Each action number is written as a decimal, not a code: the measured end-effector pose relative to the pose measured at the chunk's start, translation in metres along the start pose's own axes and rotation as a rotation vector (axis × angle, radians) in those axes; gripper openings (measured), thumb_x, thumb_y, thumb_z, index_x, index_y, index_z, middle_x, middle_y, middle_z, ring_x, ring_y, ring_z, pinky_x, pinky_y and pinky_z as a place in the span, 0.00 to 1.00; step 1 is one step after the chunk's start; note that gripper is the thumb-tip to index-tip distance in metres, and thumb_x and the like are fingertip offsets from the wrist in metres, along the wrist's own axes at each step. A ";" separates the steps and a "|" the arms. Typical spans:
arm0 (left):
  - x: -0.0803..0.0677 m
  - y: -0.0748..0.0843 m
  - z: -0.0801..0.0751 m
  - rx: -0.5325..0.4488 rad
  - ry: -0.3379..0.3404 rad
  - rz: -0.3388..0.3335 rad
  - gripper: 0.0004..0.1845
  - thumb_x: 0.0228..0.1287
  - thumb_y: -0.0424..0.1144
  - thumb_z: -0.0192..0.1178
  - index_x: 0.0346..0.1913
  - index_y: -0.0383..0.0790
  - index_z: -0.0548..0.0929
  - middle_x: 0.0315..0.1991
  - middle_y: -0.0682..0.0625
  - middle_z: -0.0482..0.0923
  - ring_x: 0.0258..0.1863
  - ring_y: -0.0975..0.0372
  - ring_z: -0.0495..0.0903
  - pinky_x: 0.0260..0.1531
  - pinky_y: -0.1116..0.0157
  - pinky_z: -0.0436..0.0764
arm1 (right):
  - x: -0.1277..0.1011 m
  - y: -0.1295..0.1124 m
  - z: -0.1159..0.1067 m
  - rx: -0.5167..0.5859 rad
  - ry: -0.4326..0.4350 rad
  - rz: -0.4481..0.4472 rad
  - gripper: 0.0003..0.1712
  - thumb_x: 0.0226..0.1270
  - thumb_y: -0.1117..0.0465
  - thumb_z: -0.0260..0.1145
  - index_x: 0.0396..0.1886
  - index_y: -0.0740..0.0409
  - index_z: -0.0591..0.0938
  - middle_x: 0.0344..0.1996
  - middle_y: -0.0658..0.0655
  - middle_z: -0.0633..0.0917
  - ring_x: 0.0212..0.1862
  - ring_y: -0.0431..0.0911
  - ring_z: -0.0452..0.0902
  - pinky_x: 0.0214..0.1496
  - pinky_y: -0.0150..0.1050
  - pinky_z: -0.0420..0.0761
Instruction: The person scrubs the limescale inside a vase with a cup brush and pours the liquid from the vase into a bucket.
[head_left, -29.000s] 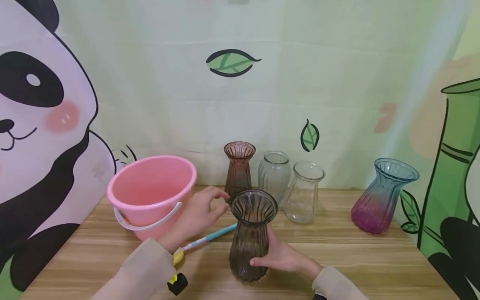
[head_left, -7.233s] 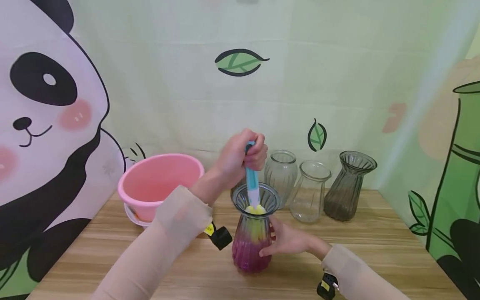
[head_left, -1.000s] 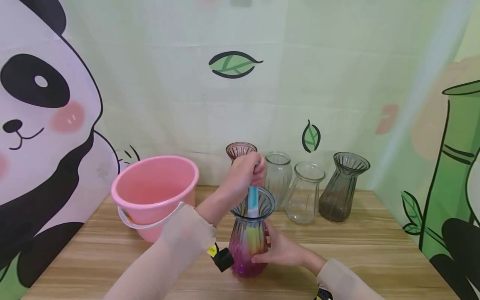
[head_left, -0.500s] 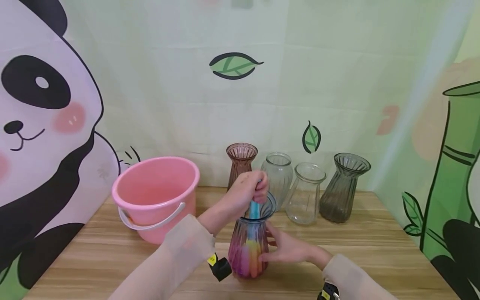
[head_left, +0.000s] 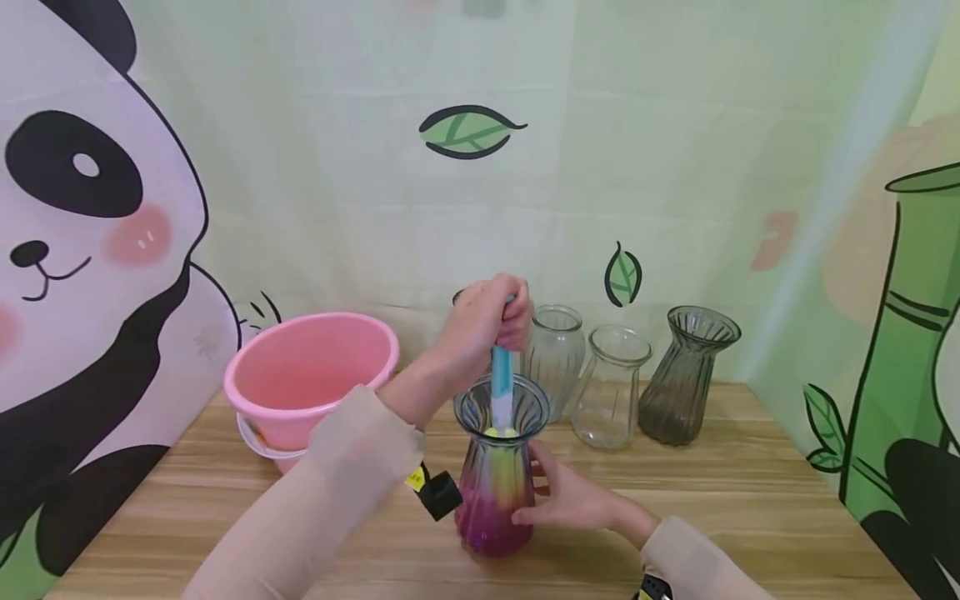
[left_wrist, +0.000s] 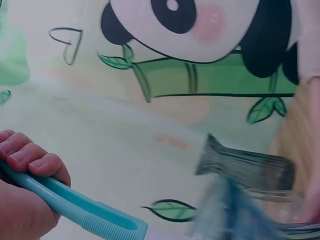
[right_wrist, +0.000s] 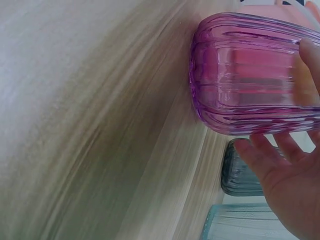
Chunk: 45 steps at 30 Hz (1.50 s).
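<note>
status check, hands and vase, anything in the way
Left hand grips brush, sponge end inside vase. Right hand steadies vase on table. Nothing blocking; bucket and other vases stand apart.

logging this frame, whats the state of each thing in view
blue-to-purple ribbed glass vase: upright on the table, brush inside
teal-handled brush with yellow sponge head: upright, head inside the vase neck
left hand: grip round the brush handle
right hand: fingers against the vase side
pink plastic bucket: upright, handle down
grey ribbed glass vase: upright, untouched

Pink bucket (head_left: 311, 375) left on wooden table (head_left: 750, 517); two clear vases (head_left: 555, 354), grey vase (head_left: 686, 375) behind; panda backdrop (head_left: 75, 208).
</note>
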<state>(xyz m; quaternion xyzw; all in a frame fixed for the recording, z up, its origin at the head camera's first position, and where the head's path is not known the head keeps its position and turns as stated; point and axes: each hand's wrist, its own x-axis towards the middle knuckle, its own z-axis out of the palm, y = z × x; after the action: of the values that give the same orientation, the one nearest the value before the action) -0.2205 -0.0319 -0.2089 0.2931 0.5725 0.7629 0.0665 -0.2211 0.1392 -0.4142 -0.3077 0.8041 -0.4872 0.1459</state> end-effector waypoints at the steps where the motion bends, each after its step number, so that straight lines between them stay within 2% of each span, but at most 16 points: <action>1: 0.001 0.006 0.000 -0.001 0.005 0.011 0.16 0.60 0.33 0.36 0.15 0.42 0.53 0.11 0.54 0.50 0.12 0.64 0.50 0.17 0.70 0.51 | 0.000 0.000 0.001 -0.004 0.005 0.005 0.47 0.51 0.60 0.71 0.65 0.62 0.54 0.58 0.64 0.68 0.60 0.59 0.66 0.57 0.48 0.72; 4: 0.004 0.020 0.001 0.003 0.031 0.040 0.16 0.60 0.33 0.37 0.15 0.42 0.54 0.11 0.54 0.50 0.11 0.64 0.50 0.16 0.70 0.51 | -0.001 0.000 0.002 -0.020 0.027 0.020 0.47 0.50 0.59 0.72 0.64 0.62 0.55 0.58 0.64 0.68 0.59 0.59 0.67 0.57 0.49 0.73; 7: 0.005 0.026 0.002 0.002 0.054 0.054 0.15 0.60 0.32 0.36 0.15 0.41 0.54 0.11 0.54 0.50 0.12 0.63 0.50 0.16 0.70 0.51 | -0.002 0.001 0.004 -0.043 0.055 0.029 0.47 0.48 0.57 0.73 0.63 0.61 0.56 0.57 0.62 0.69 0.58 0.57 0.68 0.56 0.47 0.74; 15: 0.002 0.019 0.006 0.004 0.065 0.080 0.14 0.58 0.31 0.35 0.15 0.41 0.54 0.11 0.53 0.49 0.12 0.63 0.49 0.16 0.69 0.50 | -0.002 0.000 0.007 -0.084 0.089 0.034 0.48 0.47 0.55 0.74 0.63 0.59 0.56 0.55 0.61 0.68 0.56 0.55 0.69 0.53 0.44 0.76; 18: 0.000 0.009 0.004 -0.007 0.061 0.068 0.14 0.57 0.31 0.35 0.15 0.41 0.54 0.11 0.54 0.49 0.12 0.63 0.48 0.16 0.69 0.50 | -0.002 0.000 0.007 -0.101 0.099 0.028 0.47 0.47 0.54 0.74 0.62 0.59 0.56 0.54 0.60 0.69 0.55 0.54 0.70 0.53 0.43 0.76; 21: -0.003 -0.009 0.000 -0.016 0.071 0.035 0.14 0.58 0.31 0.35 0.15 0.41 0.53 0.11 0.54 0.49 0.12 0.64 0.48 0.17 0.69 0.49 | -0.002 0.000 0.007 -0.109 0.109 0.011 0.46 0.46 0.54 0.74 0.60 0.61 0.58 0.53 0.61 0.69 0.54 0.53 0.70 0.51 0.40 0.77; 27: -0.013 -0.048 -0.006 -0.004 0.087 -0.096 0.16 0.63 0.33 0.35 0.17 0.40 0.55 0.12 0.54 0.51 0.13 0.64 0.51 0.19 0.69 0.53 | -0.002 -0.001 0.008 -0.056 0.098 0.007 0.43 0.46 0.55 0.74 0.56 0.61 0.59 0.52 0.60 0.68 0.54 0.53 0.70 0.46 0.35 0.78; 29: -0.016 -0.056 -0.007 0.008 0.074 -0.119 0.16 0.64 0.34 0.35 0.17 0.40 0.55 0.13 0.54 0.51 0.14 0.63 0.51 0.20 0.69 0.55 | -0.002 -0.001 0.008 -0.070 0.099 0.000 0.42 0.47 0.54 0.74 0.56 0.60 0.59 0.51 0.60 0.69 0.54 0.53 0.71 0.44 0.35 0.79; 32: -0.018 -0.061 -0.009 0.018 0.059 -0.116 0.16 0.64 0.35 0.35 0.18 0.39 0.55 0.13 0.53 0.51 0.15 0.63 0.52 0.20 0.69 0.56 | -0.003 0.000 0.007 -0.146 0.104 -0.027 0.42 0.48 0.50 0.73 0.56 0.59 0.59 0.50 0.58 0.70 0.53 0.53 0.71 0.44 0.36 0.78; 34: -0.018 -0.062 -0.010 0.006 0.058 -0.107 0.15 0.64 0.35 0.36 0.18 0.39 0.55 0.13 0.53 0.51 0.15 0.63 0.52 0.20 0.69 0.56 | -0.002 0.000 0.005 -0.210 0.093 -0.053 0.44 0.48 0.48 0.72 0.58 0.59 0.58 0.51 0.57 0.70 0.53 0.51 0.72 0.48 0.37 0.76; 36: -0.017 -0.062 -0.010 -0.005 0.054 -0.110 0.15 0.63 0.34 0.35 0.18 0.39 0.55 0.14 0.53 0.51 0.15 0.63 0.53 0.20 0.69 0.56 | -0.001 0.000 0.002 -0.222 0.056 -0.076 0.45 0.49 0.48 0.72 0.60 0.58 0.58 0.53 0.57 0.70 0.54 0.51 0.71 0.52 0.39 0.75; 41: -0.017 -0.063 -0.011 -0.021 0.037 -0.139 0.14 0.63 0.35 0.36 0.18 0.39 0.55 0.14 0.53 0.53 0.15 0.63 0.54 0.21 0.69 0.57 | 0.006 -0.003 -0.007 -0.119 -0.082 -0.079 0.45 0.54 0.53 0.69 0.65 0.60 0.54 0.60 0.61 0.66 0.61 0.53 0.66 0.59 0.45 0.71; 45: -0.017 -0.062 -0.011 -0.025 0.029 -0.148 0.15 0.63 0.34 0.36 0.18 0.39 0.55 0.14 0.53 0.52 0.15 0.63 0.53 0.21 0.69 0.57 | 0.010 -0.001 -0.008 -0.061 -0.126 -0.026 0.45 0.54 0.56 0.69 0.65 0.61 0.54 0.60 0.61 0.66 0.62 0.52 0.65 0.60 0.42 0.70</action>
<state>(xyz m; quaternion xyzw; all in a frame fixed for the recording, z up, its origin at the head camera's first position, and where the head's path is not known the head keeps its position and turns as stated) -0.2269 -0.0281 -0.2742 0.2380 0.5840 0.7670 0.1180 -0.2325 0.1377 -0.4084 -0.3526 0.8036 -0.4442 0.1805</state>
